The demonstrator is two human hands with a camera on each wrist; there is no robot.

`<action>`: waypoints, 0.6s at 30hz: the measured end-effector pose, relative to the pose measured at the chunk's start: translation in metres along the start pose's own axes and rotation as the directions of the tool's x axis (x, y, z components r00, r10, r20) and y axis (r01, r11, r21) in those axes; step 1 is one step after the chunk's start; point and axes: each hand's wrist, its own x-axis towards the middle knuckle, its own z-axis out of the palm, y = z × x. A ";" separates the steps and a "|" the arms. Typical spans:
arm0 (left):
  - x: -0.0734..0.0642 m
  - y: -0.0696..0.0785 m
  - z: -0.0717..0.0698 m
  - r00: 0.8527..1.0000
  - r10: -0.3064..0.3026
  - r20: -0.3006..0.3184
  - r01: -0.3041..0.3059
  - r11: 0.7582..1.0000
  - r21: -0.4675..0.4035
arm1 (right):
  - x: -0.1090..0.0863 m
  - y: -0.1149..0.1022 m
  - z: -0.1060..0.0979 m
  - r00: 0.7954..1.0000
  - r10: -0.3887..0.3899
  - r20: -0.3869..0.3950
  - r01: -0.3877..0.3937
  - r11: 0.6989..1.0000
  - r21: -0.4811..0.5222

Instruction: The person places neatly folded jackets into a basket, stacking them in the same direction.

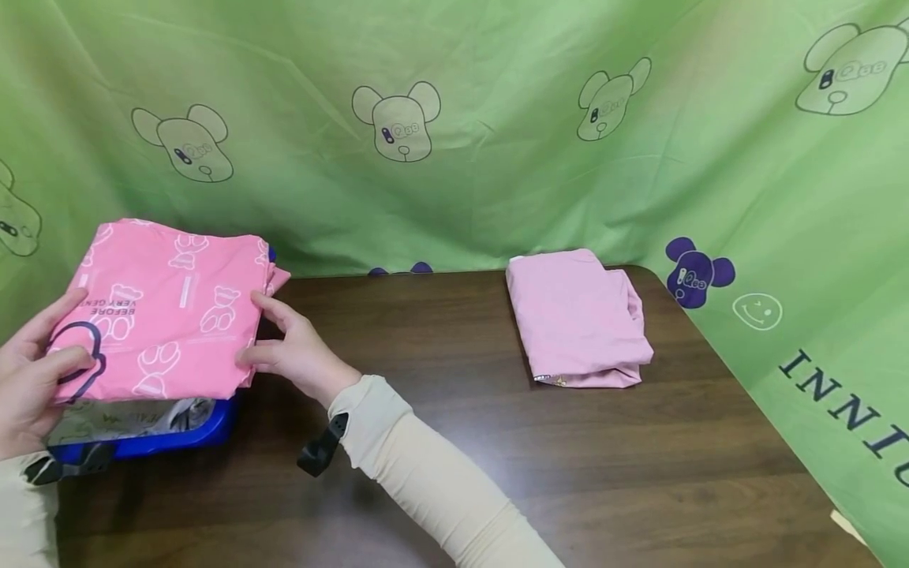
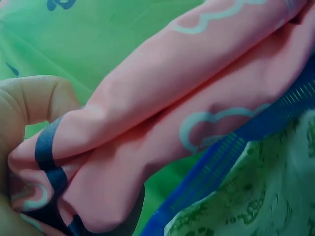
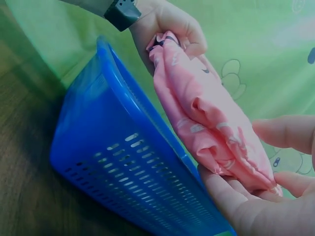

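Note:
A folded bright pink cloth with white bear outlines and dark lettering is held flat above a blue basket at the left of the table. My left hand grips its left edge, thumb on top, and the cloth bunches there in the left wrist view. At the opposite edge, my right hand holds the cloth between thumb and fingers, some of them under it in the right wrist view. Inside the basket, pale printed fabric shows below the cloth; the rest of the contents is hidden.
A folded light pink cloth lies toward the back right of the brown wooden table. Green printed curtain hangs along the back and right edges of the table. A small pale object sits at the right edge.

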 end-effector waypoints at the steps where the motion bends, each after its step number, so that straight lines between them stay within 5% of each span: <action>1: -0.001 0.000 -0.001 1.000 0.003 -0.003 -0.003 1.000 0.007 | 0.000 0.000 0.001 1.000 0.006 0.002 -0.006 1.000 -0.002; 18: -0.004 0.006 -0.008 0.994 0.032 -0.102 -0.012 0.981 0.191 | 0.001 0.002 0.018 0.994 0.103 0.026 -0.104 0.994 0.025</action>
